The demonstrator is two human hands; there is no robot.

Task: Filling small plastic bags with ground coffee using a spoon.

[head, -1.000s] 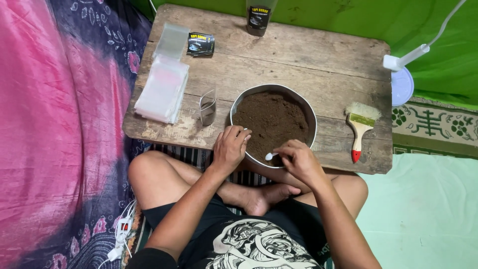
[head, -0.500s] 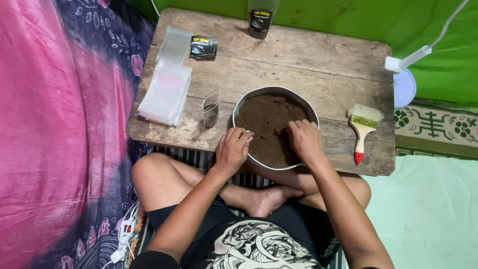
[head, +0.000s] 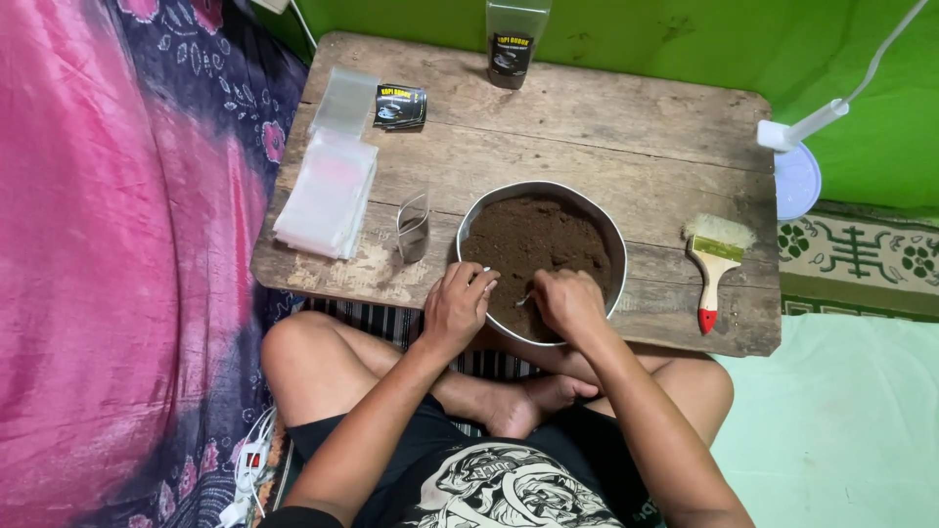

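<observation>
Both hands work at the near rim of the metal bowl (head: 469,227) of dark powder, by the tabletop's (head: 636,127) near edge. Left hand (head: 458,308) curls on something pale, perhaps a bag; right hand (head: 569,301) grips a small spoon (head: 525,299). Scooping seems underway; filling next needs a steady tilt.

A low wooden bench (head: 606,127) carries a round metal bowl (head: 614,235) of dark brown powder (head: 533,240) near its front edge. The left hand (head: 455,308) rests on the bowl's near rim, holding something small and pale that cannot be made out. The right hand (head: 567,301) is over the powder, its grip closed on a small spoon (head: 525,299). A stack of clear plastic bags (head: 328,191) lies along the left edge, with a small clear bag (head: 413,225) standing between it and the bowl. A paintbrush (head: 714,264) with a red-tipped handle lies near the right edge. A dark pouch (head: 512,44) stands at the back edge.
</observation>
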